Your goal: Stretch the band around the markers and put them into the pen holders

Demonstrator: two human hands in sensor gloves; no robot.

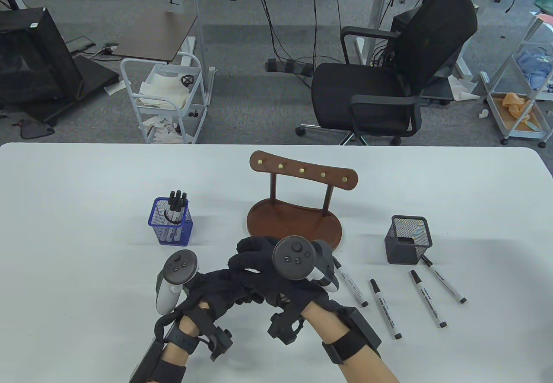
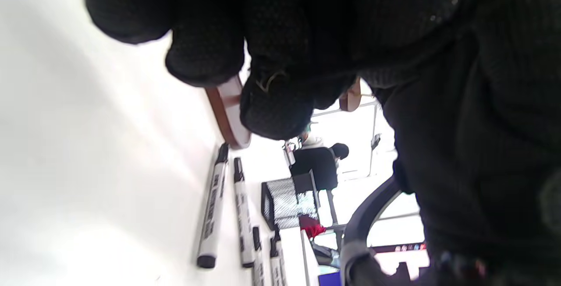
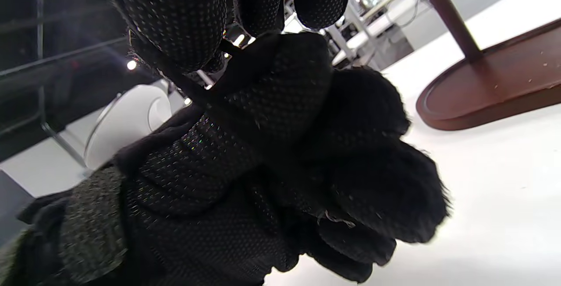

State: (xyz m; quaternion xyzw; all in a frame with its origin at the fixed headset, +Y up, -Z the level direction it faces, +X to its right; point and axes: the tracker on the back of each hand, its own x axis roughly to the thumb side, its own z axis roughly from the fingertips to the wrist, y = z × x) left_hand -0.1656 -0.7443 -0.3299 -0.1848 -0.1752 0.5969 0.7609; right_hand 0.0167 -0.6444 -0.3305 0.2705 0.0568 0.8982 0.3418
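Table view: four loose markers point(image 1: 382, 309) lie just right of the right hand point(image 1: 276, 266), long axes running away from the person. Both hands' fingers are interlocked, contents hidden; the left hand point(image 1: 216, 283) is farther.

worktop point(image 1: 86, 210): smooth white, matt
stand point(image 1: 293, 223): brown wood, polished
holders, blue point(image 1: 170, 223) and black point(image 1: 408, 238): wire mesh
gloves point(image 3: 245, 154): black knit cloth, dotted

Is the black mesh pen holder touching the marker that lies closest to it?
Cannot tell. In the table view the marker's capped end reaches the black mesh pen holder's lower right corner, but contact or a thin gap cannot be made out.
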